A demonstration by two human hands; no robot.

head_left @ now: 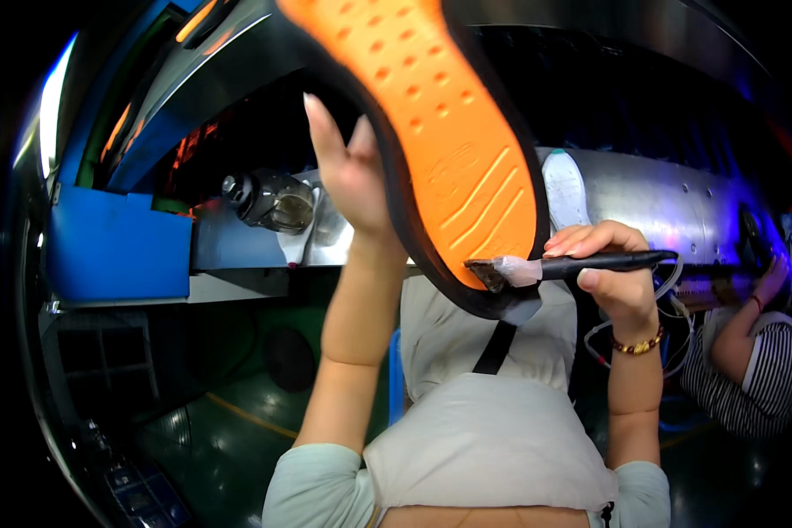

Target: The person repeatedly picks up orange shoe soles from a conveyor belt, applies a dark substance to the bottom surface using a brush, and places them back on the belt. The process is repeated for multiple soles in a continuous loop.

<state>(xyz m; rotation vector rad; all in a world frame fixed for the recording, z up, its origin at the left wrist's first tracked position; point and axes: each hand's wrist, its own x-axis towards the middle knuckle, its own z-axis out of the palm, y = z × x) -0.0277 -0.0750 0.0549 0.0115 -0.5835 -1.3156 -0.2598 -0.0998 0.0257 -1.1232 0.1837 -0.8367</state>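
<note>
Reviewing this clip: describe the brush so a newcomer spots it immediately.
Find the big black-rimmed orange sole, then its lower end. There the right hand holds the brush, its dark tip at the orange surface. Slender and black-handled, with a whitish section behind that tip, it stands out from the broad sole.

Through the camera I see an orange sole [466, 150] with black rim [405, 211], upper centre, and black-white striped clothing [776, 361], lower right.

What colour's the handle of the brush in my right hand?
The brush handle is black, clearest in the head view.
</note>
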